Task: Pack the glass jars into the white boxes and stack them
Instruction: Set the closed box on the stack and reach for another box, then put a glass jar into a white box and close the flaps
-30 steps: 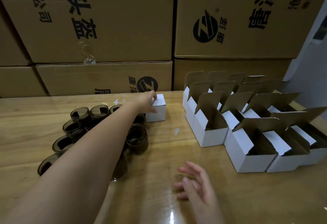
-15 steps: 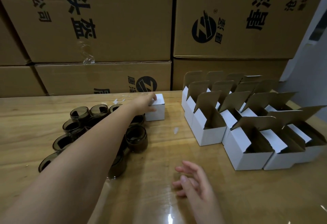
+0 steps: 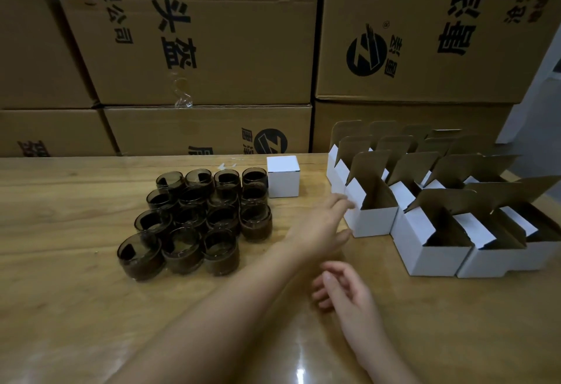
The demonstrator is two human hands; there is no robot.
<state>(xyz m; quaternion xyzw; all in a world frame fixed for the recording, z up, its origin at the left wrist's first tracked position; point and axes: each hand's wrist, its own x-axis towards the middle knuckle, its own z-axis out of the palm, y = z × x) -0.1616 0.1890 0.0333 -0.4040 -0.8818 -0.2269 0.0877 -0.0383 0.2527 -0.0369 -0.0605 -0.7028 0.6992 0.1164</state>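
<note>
Dark jars (image 3: 197, 219) cluster on the table (image 3: 60, 231), with one closed box (image 3: 283, 175) just beside their far right corner. The left hand (image 3: 321, 225), fingers and thumb spread, reaches the nearest open box (image 3: 372, 219); the right hand (image 3: 343, 286) hangs loosely curled, empty. Likely fetching a box: next, grip it and bring it to the jars.

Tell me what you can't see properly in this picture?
Head view only:
- Closed small white cardboard box: shut flaps hide its contents.
- Rear open white cardboard boxes: nearer raised flaps hide their insides.
- Rightmost open box: cut off by the picture's right edge.
</note>
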